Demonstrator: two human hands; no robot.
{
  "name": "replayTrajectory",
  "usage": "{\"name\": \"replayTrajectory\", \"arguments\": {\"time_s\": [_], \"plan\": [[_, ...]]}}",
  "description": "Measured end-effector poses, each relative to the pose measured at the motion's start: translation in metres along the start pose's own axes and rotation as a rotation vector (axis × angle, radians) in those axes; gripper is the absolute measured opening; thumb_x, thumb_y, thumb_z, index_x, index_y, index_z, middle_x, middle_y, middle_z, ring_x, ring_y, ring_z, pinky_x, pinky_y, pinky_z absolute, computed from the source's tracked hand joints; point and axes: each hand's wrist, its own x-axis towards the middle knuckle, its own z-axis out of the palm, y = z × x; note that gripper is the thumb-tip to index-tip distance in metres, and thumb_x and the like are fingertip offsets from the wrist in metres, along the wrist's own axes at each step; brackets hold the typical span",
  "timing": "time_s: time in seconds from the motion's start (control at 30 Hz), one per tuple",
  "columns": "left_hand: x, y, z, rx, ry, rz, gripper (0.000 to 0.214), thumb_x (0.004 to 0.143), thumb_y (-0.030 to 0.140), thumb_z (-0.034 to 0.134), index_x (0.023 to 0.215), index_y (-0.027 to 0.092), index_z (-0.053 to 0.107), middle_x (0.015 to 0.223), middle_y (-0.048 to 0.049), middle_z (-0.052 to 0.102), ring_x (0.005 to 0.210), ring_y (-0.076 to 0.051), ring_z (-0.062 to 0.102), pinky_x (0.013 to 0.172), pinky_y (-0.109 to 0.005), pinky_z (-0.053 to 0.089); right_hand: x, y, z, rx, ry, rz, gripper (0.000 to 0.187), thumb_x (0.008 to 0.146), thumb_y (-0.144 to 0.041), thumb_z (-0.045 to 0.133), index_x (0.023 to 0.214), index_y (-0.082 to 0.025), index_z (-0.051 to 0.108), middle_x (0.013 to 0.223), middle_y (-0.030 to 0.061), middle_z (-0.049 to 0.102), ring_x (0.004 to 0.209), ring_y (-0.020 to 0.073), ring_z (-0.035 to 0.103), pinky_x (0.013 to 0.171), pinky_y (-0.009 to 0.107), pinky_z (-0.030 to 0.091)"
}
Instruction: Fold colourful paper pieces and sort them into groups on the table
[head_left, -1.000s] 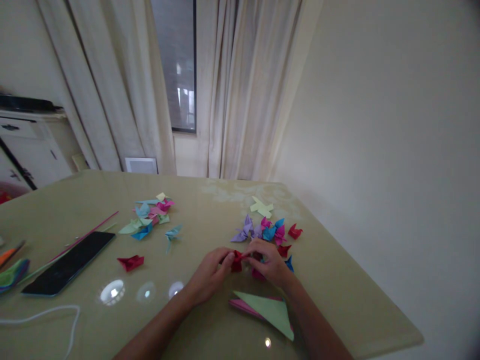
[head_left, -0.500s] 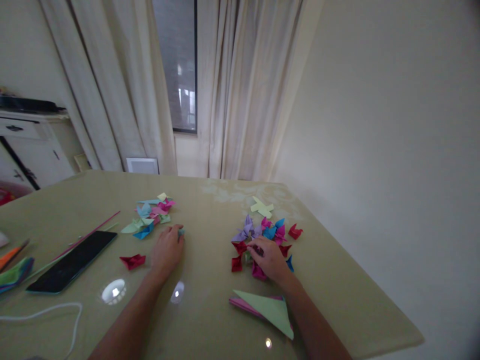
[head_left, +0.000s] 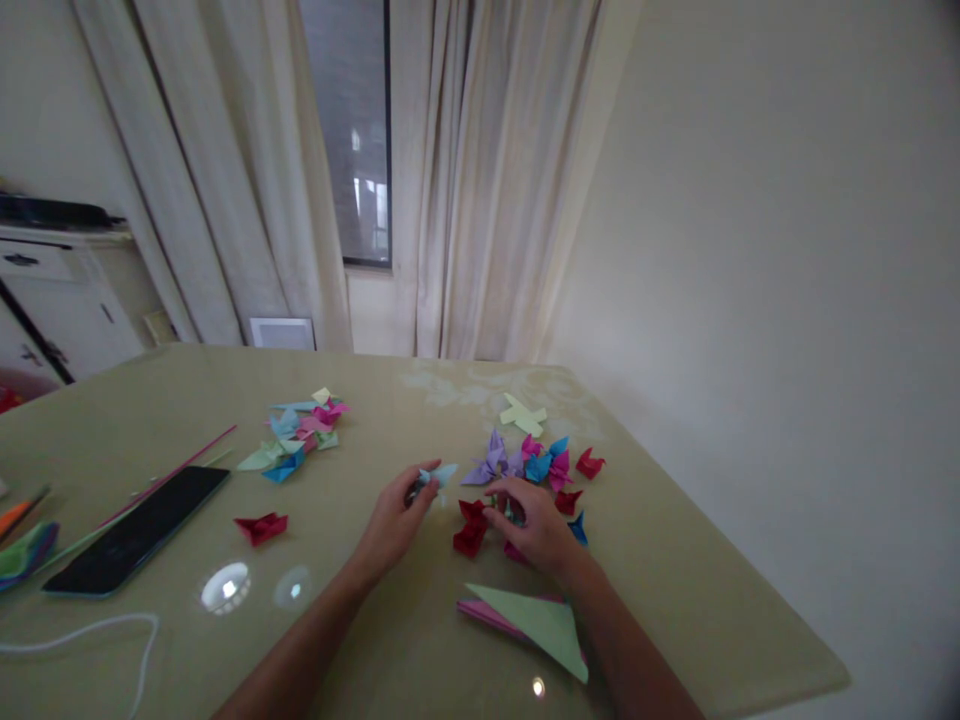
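Note:
My left hand [head_left: 395, 516] pinches a light blue folded paper piece [head_left: 437, 474] just above the olive table [head_left: 697, 590]. My right hand [head_left: 531, 527] rests with curled fingers on a cluster of folded paper pieces [head_left: 536, 462] in purple, blue, pink and red. Its fingertips touch the dark red folded pieces [head_left: 471, 529] at the cluster's near left edge; whether it grips one I cannot tell. A single red folded piece [head_left: 260, 526] lies apart to the left.
A second pile of folded pieces [head_left: 296, 436] lies at the back left. A dark phone [head_left: 135, 540], thin coloured sticks [head_left: 169, 474] and a white cable [head_left: 90, 635] are at the left. Green and pink paper triangles [head_left: 532, 620] lie near me. A pale green cross [head_left: 523, 413] sits far right.
My left hand reached left to the light blue piece, picked it up and carried it back toward the right cluster. The dark red pieces it held earlier now lie on the table.

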Motion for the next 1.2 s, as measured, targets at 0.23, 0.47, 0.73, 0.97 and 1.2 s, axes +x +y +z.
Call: {"name": "replayTrajectory", "arguments": {"time_s": [0.23, 0.47, 0.73, 0.97, 1.2], "plan": [[-0.025, 0.01, 0.033, -0.099, -0.181, 0.096, 0.05, 0.097, 0.054, 0.062, 0.129, 0.018, 0.072, 0.114, -0.011, 0.076, 0.103, -0.023, 0.072, 0.092, -0.034, 0.06, -0.003, -0.016, 0.006, 0.058, -0.03, -0.136, 0.017, 0.102, -0.035, 0.063, 0.096, -0.022, 0.073, 0.084, 0.0023, 0.068, 0.077, 0.0181, 0.06, 0.077, 0.03, 0.045], [-0.001, 0.005, -0.004, 0.224, 0.016, 0.208, 0.044, 0.103, 0.048, 0.048, 0.13, 0.02, 0.07, 0.126, -0.0132, 0.073, 0.115, -0.027, 0.069, 0.101, -0.043, 0.057, 0.002, -0.001, -0.005, 0.206, 0.328, 0.03, 0.019, 0.096, -0.038, 0.063, 0.088, -0.022, 0.064, 0.074, -0.0004, 0.058, 0.064, 0.0164, 0.052, 0.061, 0.028, 0.042], [0.008, -0.019, -0.108, 1.191, 0.606, -0.075, 0.055, 0.099, 0.03, 0.05, 0.152, 0.015, 0.05, 0.163, -0.0281, 0.036, 0.15, -0.054, 0.029, 0.109, -0.074, 0.036, -0.004, 0.058, -0.074, 0.044, 0.925, 0.442, 0.025, 0.08, -0.045, 0.052, 0.067, -0.024, 0.049, 0.062, -0.0033, 0.047, 0.062, 0.0172, 0.045, 0.059, 0.029, 0.036], [0.015, -0.034, -0.126, 1.219, 0.363, -0.24, 0.042, 0.103, 0.03, 0.042, 0.136, 0.011, 0.06, 0.148, -0.0277, 0.051, 0.115, -0.043, 0.067, 0.091, -0.055, 0.056, -0.013, 0.075, -0.08, -0.186, 0.809, 0.597, 0.035, 0.076, -0.057, 0.054, 0.064, -0.023, 0.057, 0.063, 0.0031, 0.061, 0.066, 0.0223, 0.056, 0.063, 0.032, 0.038], [0.02, -0.031, -0.11, 1.101, 0.28, -0.136, 0.038, 0.102, 0.035, 0.042, 0.12, 0.012, 0.067, 0.145, -0.0209, 0.054, 0.107, -0.034, 0.069, 0.091, -0.049, 0.058, -0.014, 0.078, -0.076, -0.321, 0.799, 0.593, 0.033, 0.078, -0.058, 0.053, 0.073, -0.025, 0.056, 0.07, 0.0051, 0.066, 0.067, 0.024, 0.06, 0.064, 0.033, 0.04]]}}
